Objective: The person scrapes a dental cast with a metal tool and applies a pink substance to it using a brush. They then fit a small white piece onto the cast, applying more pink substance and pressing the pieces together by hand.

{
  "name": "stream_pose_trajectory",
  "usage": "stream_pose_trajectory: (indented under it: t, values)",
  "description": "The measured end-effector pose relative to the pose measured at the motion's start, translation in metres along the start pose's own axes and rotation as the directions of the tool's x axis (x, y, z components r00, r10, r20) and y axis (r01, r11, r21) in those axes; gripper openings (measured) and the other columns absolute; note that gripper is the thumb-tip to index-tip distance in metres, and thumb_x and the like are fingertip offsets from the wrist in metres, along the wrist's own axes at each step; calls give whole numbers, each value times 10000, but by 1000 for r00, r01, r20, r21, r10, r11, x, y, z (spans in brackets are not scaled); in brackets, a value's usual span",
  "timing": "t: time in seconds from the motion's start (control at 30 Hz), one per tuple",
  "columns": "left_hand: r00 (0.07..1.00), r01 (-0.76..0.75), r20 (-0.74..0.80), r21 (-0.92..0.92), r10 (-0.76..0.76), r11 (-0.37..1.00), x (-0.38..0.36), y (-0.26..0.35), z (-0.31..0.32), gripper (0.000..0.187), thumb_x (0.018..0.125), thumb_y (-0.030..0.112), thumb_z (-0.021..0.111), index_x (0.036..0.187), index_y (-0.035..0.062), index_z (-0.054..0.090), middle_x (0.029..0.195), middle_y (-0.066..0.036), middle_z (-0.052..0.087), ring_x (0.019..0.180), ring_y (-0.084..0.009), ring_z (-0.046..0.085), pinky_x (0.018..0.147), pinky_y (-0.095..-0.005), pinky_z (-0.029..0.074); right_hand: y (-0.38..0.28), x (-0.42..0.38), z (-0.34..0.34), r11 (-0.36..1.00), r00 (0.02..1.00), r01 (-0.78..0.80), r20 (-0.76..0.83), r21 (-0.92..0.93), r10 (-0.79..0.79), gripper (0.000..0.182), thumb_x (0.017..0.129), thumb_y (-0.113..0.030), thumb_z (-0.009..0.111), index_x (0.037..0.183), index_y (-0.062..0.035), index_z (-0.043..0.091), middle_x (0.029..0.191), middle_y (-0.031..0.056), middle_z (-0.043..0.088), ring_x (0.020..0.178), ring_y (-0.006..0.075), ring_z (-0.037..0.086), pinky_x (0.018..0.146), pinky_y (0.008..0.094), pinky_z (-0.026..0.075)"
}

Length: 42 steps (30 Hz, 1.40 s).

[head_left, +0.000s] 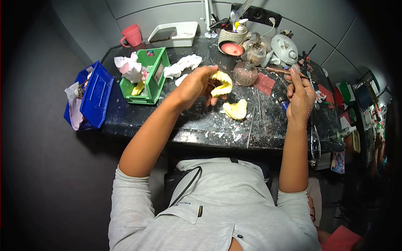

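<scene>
My left hand (196, 87) is closed around a yellow horseshoe-shaped dental cast (223, 85), raised over the worktop. A second yellow dental cast (237, 109) lies on the black bench (197, 121) just below it. In my right hand (300, 95) is a slim wax knife (278, 71) with a brownish handle, pinched between thumb and fingers. Its thin tip points left, toward the glass spirit burner (246, 74). Beside the burner lies a pink wax sheet (264, 83).
To the left stand a green bin (155, 85) with tissue and a yellow piece, and a blue bin (97, 98). Behind are a white tray (184, 34), a pink mug (133, 35) and a tool pot (228, 37). White scraps litter the bench; another person sits at right.
</scene>
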<state>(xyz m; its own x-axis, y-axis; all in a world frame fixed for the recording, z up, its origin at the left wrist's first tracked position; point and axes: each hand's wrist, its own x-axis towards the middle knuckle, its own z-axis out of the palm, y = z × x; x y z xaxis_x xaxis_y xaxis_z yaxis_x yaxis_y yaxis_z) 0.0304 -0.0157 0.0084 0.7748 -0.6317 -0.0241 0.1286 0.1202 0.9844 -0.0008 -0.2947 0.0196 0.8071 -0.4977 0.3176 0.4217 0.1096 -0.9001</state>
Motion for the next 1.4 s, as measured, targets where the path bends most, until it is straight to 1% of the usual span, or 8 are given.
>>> stream_pose_trajectory:
  t: [0.23,0.43,0.53,0.67,0.83,0.97,1.03,1.4]
  values:
    - [995,-50,88,-47,54,998,-6,1,11,532,1018,401,314,999,-19,639,804,-110,662,543,-155,589,463,-256,456,-3,3,-6,991,997,77,-20,-105,-80,188,891,-153,731,951,19,683,777,52,658,525,19,432,465,167,298]
    - [987,-74,143,-15,75,997,-8,1,12,537,1021,400,328,993,-41,634,810,-128,661,560,-160,605,470,-261,469,6,11,-21,933,1000,27,14,-358,-23,260,892,-214,735,732,-28,648,659,-15,581,519,16,408,481,176,274]
    - [987,-73,137,-41,78,996,-8,2,13,541,1026,399,322,999,-45,629,812,-134,661,561,-169,609,468,-266,472,8,12,-23,682,994,71,105,-728,9,437,812,-315,801,577,-20,579,517,-5,509,490,76,374,465,286,322]
    - [985,-47,161,-62,57,997,-7,2,10,592,1019,406,271,1134,-76,594,827,-156,650,599,-212,624,511,-300,494,4,13,-26,435,977,57,139,-899,159,452,809,-345,793,586,-21,570,548,5,519,516,78,423,501,287,329]
    - [985,-51,155,-130,71,990,-2,-4,3,605,1025,406,249,1129,-86,586,831,-175,649,573,-230,630,508,-308,519,6,10,-26,223,990,136,125,-965,-64,364,820,-300,767,667,4,640,592,133,625,500,175,564,571,336,461]
    - [986,-31,156,-145,54,989,0,-4,1,604,1025,410,251,1128,-89,576,843,-205,658,578,-247,639,512,-324,526,5,4,-6,543,985,173,141,-822,-100,285,852,-241,749,737,6,665,601,71,625,507,105,532,540,286,444]
    - [986,-24,160,-137,46,990,0,-3,0,606,1024,414,252,1122,-89,575,847,-215,661,579,-254,641,513,-327,528,9,0,2,791,957,265,250,-551,-147,206,882,-170,723,800,11,672,619,-10,601,539,30,493,512,220,407]
    - [990,-21,135,-135,39,991,0,-2,3,565,1032,386,247,1040,-79,568,823,-221,658,576,-257,649,478,-332,532,7,-28,24,880,862,393,439,-266,-252,93,863,-64,726,864,19,683,714,-57,575,585,-19,426,508,157,344]
